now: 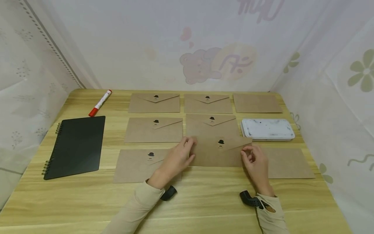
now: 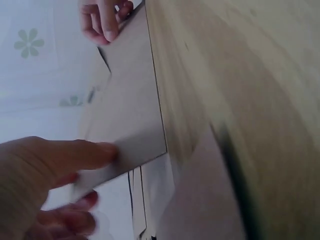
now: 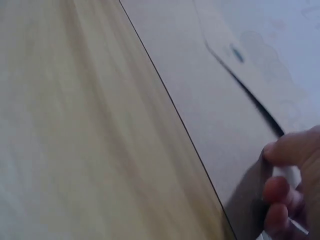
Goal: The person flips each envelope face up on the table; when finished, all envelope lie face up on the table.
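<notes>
A brown kraft envelope (image 1: 217, 152) with a small black hat seal lies near the middle of the wooden table (image 1: 204, 201), flap side up. My left hand (image 1: 178, 159) pinches its left edge, thumb on top (image 2: 85, 155). My right hand (image 1: 255, 159) pinches its right edge with curled fingers (image 3: 287, 165). The envelope (image 2: 130, 110) partly covers another envelope behind it. Several more kraft envelopes (image 1: 154, 130) lie in rows around it.
A black spiral notebook (image 1: 76, 146) lies at the left, with a red-capped marker (image 1: 100, 103) behind it. A white flat box (image 1: 267, 129) sits at the right. A plain envelope (image 1: 287, 162) lies right of my right hand. Patterned fabric walls surround the table.
</notes>
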Demonstrator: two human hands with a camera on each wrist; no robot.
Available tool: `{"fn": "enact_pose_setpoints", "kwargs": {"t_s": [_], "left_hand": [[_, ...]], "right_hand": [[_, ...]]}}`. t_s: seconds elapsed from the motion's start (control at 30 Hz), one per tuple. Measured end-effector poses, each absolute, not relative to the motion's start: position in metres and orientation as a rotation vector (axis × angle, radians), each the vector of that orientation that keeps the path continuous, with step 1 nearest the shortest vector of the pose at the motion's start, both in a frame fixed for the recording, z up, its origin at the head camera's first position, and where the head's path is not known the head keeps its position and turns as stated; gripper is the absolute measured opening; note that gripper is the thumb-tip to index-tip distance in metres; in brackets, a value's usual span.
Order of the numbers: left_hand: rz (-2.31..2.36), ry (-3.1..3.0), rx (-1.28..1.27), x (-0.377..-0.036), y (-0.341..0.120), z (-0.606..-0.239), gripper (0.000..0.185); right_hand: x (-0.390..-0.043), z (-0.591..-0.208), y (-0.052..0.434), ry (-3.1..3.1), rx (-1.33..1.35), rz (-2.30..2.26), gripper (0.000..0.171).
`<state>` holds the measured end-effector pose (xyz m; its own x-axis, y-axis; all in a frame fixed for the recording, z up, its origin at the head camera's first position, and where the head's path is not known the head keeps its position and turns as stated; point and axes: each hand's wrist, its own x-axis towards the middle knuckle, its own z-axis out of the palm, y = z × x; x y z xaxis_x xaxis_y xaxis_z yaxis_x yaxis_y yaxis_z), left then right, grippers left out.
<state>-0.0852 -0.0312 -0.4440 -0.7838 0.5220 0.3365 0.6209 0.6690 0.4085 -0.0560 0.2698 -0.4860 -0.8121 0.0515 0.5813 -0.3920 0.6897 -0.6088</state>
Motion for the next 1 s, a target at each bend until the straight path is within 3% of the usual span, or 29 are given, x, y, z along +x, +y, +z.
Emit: {"fn": "enact_pose_setpoints", "kwargs": {"t_s": [0.2,1.0], "left_hand": [[-0.714,-2.798,-0.936,-0.0814,-0.0299,-0.4450,0.049],[-0.699,-2.917,-1.034,-0.0750,-0.0263,-0.4518,0.036]], "right_hand": [[-0.0560,-0.4902,0.2677,-2.352,0.237,0.981,0.015],[-0.0544,-0.4931,0.2666,-2.505,0.205,0.881,0.011]]}}
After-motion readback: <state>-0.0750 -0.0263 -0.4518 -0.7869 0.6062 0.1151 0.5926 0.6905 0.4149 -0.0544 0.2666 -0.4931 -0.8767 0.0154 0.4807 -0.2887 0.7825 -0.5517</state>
